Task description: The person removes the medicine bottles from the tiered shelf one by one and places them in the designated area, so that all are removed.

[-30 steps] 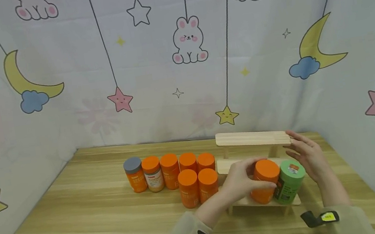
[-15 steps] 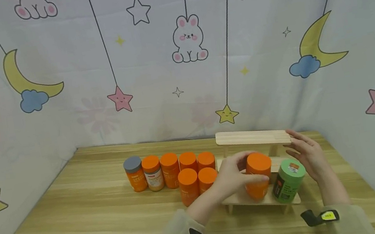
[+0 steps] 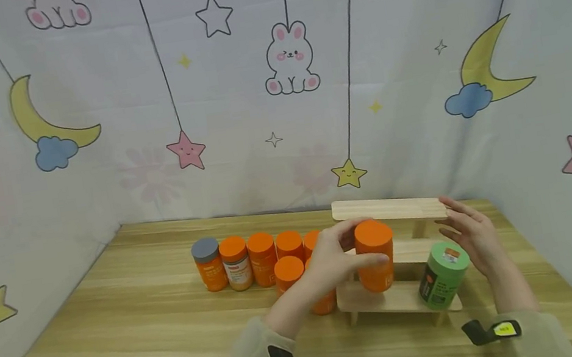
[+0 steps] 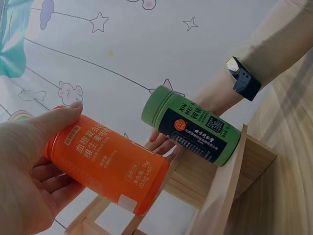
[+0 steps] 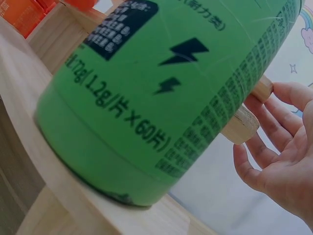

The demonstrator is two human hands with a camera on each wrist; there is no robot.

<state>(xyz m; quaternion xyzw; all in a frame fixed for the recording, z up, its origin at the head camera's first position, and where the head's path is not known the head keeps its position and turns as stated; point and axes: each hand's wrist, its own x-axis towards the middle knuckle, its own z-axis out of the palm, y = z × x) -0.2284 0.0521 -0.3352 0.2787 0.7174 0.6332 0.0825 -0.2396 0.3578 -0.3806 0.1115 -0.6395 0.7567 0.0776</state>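
My left hand [image 3: 337, 254] grips an orange supplement bottle [image 3: 375, 256] round its side, holding it above the left part of the lower shelf [image 3: 387, 299] of a small wooden tiered rack. Its printed label faces the left wrist view, where the bottle [image 4: 107, 161] looks tilted. My right hand [image 3: 474, 230] holds the right end of the rack's top shelf [image 3: 387, 209], fingers above and below the board. In the right wrist view, wooden ends [image 5: 242, 125] sit among its fingers. A green bottle [image 3: 444, 275] stands on the lower shelf's right end, beside the right hand.
Left of the rack, several orange bottles [image 3: 263, 260] stand close together on the wooden table [image 3: 136, 324], one with a grey lid [image 3: 205, 250]. My left forearm partly covers the nearest ones. A patterned white cloth [image 3: 229, 94] encloses the back and sides.
My left hand has lifted the orange bottle off the lower shelf from beside the green one, moving it up and to the left. The right hand has stayed at the rack's end.
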